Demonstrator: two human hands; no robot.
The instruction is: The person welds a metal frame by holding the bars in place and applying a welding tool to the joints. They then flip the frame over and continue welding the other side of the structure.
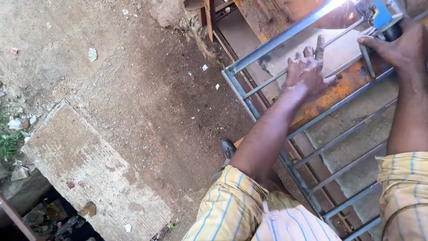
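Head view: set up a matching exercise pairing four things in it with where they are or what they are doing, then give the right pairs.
Things:
1. left hand
2. right hand
3. concrete slab
4. shoe

Places or states:
A. lies on the dirt ground at lower left
B. grips a blue-bodied power tool at the top right
C. presses flat, fingers spread, on the grey metal grille frame
D. shows just below the frame's edge, beside the left forearm

Pairs: 1-C, 2-B, 3-A, 4-D
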